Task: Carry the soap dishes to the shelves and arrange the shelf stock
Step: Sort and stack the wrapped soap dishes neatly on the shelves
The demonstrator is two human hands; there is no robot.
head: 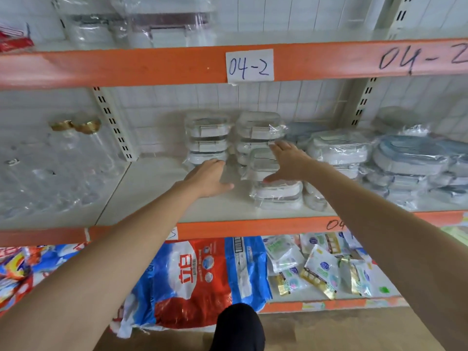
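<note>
Both hands are flat and spread, gripping nothing: left hand (207, 176) sits by the left stack (206, 140), right hand (283, 162) rests against a tilted soap dish (262, 162) mid-frame on the middle shelf (152, 193). Probably best to push with flat palms and square that leaner against the right stack (258, 130). Dishes run long-axis left-right, latches facing out.

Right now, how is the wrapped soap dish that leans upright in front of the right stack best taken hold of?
Grip the leaning soap dish by its two long side edges, coming from the front. It stands tilted on its end against the right stack, so its sides are free. The right hand spreads open at its right edge; the left hand could take the left edge.
</note>
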